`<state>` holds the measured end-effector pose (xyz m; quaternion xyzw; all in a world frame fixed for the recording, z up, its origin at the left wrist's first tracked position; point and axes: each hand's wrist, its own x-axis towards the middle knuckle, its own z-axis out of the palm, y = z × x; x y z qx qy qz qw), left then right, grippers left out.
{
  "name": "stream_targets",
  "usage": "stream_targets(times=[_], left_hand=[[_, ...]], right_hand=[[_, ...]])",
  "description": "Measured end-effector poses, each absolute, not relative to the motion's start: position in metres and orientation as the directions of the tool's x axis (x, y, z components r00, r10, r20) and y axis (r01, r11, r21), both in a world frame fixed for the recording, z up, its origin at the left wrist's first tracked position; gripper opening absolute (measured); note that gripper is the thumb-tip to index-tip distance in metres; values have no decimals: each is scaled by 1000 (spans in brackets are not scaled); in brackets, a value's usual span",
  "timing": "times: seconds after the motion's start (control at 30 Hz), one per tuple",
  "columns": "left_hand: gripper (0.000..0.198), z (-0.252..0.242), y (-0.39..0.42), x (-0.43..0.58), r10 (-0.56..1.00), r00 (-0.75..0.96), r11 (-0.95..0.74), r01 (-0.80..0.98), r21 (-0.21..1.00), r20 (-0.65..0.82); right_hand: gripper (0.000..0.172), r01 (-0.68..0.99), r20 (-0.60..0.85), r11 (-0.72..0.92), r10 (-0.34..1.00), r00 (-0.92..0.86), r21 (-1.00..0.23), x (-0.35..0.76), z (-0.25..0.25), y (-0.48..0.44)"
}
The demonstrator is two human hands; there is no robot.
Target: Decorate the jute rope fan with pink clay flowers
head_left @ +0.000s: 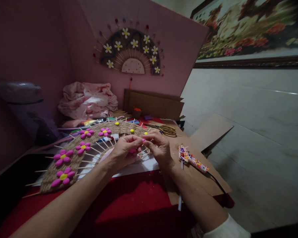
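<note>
Pink piece [143,140] is pinched between left hand [126,147] and right hand [161,149].

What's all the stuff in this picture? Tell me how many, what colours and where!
Twine-covered, arched craft: 1, tan, left to centre
Five-petalled flowers: 5, pink with yellow centres, on that craft
Round yellow dots: at least 3, yellow, same craft
Half-round daisy decoration: 1, brown with white flowers, on the pink board
Crumpled cloth bundle: 1, pale pink, back left
Framed painting: 1, multicoloured, upper right
Cardboard sheets: several, brown, back and right
Metal scissors: 1, gold handles, right of centre
Flower-patterned glue gun: 1, multicoloured, right
Table covering: 1, red, front
Small pinched piece: 1, pink, centre
Other clutter: too dim to count
Left hand: 1, bare, centre
Right hand: 1, bare, centre
</note>
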<state>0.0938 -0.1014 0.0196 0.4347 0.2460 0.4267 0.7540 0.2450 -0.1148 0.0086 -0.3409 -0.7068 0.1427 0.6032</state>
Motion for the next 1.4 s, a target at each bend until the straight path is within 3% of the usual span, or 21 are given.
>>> stream_targets(times=[0.17, 0.33, 0.87, 1.03, 1.23, 1.4], left_hand=[[34, 18, -101, 94, 843, 538, 280, -441, 853, 2], [26, 18, -101, 94, 852, 523, 253, -442, 860, 18], [30, 19, -102, 94, 832, 554, 287, -434, 854, 2], [27, 19, -102, 94, 849, 527, 261, -443, 858, 14], [30, 16, -100, 94, 826, 563, 276, -450, 849, 29], [28, 17, -101, 94, 852, 522, 240, -442, 864, 31]], right_hand=[[2, 300, 772, 737, 636, -6, -605, 245, 9, -115], [7, 311, 742, 714, 669, -40, -627, 245, 9, -116], [3, 296, 762, 733, 647, -23, -613, 244, 10, -116], [11, 311, 735, 713, 675, -60, -629, 245, 9, -116], [4, 318, 763, 730, 645, -27, -605, 245, 9, -115], [9, 314, 739, 714, 671, -53, -626, 245, 9, -115]])
